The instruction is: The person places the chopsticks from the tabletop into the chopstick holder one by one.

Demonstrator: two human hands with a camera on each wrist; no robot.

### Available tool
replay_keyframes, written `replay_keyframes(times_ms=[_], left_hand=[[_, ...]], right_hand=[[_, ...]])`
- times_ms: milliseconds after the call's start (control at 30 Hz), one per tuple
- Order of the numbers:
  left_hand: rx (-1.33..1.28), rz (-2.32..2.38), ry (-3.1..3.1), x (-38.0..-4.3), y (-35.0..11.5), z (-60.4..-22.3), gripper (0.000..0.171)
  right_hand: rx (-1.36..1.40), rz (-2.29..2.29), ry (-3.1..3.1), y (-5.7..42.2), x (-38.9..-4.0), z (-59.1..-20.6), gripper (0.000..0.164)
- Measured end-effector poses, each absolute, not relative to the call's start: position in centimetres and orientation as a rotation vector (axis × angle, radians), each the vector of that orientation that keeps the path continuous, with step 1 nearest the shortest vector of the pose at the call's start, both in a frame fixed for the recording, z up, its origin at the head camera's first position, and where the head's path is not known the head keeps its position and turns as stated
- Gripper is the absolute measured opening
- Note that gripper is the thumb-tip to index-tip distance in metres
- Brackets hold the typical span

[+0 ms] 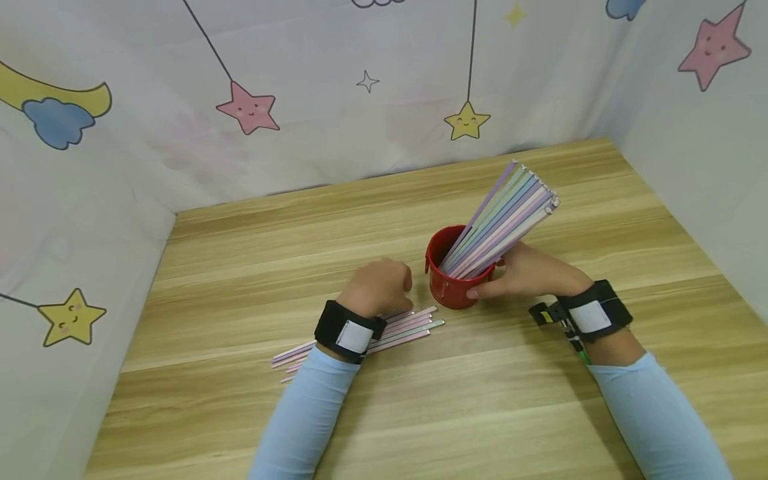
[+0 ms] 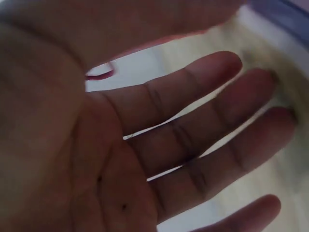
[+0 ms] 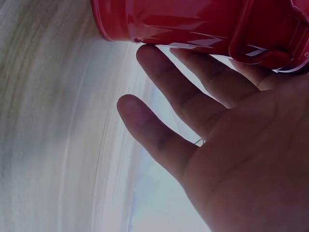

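Note:
A small red bucket [image 1: 454, 292] stands upright on the table, with a thick bunch of thin, straw-like pastel sticks [image 1: 498, 220] leaning out of it to the right. My right hand [image 1: 531, 272] holds the bucket at its right side, thumb on the near wall. In the right wrist view, fingertips lie along the red wall. Left of the bucket, several more pastel sticks [image 1: 414, 328] lie flat on the table. Over their right part is my left hand [image 1: 379, 285]. The left wrist view has its fingers [image 2: 193, 130] loosely extended and the palm holding nothing.
The wood-grain table [image 1: 252, 267] ends at a pale curtain [image 1: 336, 133] printed with stars and clouds, at the back and both sides. Dark straps with small cameras [image 1: 354, 333] circle both wrists.

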State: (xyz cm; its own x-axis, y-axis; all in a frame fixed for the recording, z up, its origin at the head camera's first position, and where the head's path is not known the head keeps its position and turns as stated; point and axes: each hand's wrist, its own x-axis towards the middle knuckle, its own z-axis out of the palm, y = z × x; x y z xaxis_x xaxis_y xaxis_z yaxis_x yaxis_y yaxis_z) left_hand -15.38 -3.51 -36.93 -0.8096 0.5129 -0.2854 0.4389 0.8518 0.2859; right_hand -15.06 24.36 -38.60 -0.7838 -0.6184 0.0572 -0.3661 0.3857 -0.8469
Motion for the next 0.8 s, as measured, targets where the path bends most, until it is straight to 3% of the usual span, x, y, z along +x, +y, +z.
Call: replay_keyframes(times_ms=[100,167,400,600,733,800], left_hand=[[0.725,0.293,2.670,-15.3,-3.2,-37.6,0.031],[0.732,0.295,2.680,-15.3,-3.1,-37.8,0.035],[0.729,0.268,2.674,-15.3,-2.6,-37.8,0.015],[0.736,0.314,2.685,-15.4,-3.2,-37.3,0.013],[0.753,0.468,2.764,-15.5,-4.5,-35.6,0.003],[0.791,0.576,2.843,-15.5,-5.2,-34.5,0.007]], right_hand=[[-0.850,-1.333,2.385,24.1,-14.9,-38.6,0.098],[-0.840,-1.337,2.390,23.8,-14.9,-38.7,0.098],[-0.814,-1.392,2.401,23.8,-14.7,-38.7,0.095],[-0.841,-1.337,2.404,24.6,-14.6,-38.9,0.096],[-0.834,-1.326,2.409,24.2,-14.7,-38.7,0.096],[-0.821,-1.315,2.417,24.1,-14.8,-38.6,0.096]])
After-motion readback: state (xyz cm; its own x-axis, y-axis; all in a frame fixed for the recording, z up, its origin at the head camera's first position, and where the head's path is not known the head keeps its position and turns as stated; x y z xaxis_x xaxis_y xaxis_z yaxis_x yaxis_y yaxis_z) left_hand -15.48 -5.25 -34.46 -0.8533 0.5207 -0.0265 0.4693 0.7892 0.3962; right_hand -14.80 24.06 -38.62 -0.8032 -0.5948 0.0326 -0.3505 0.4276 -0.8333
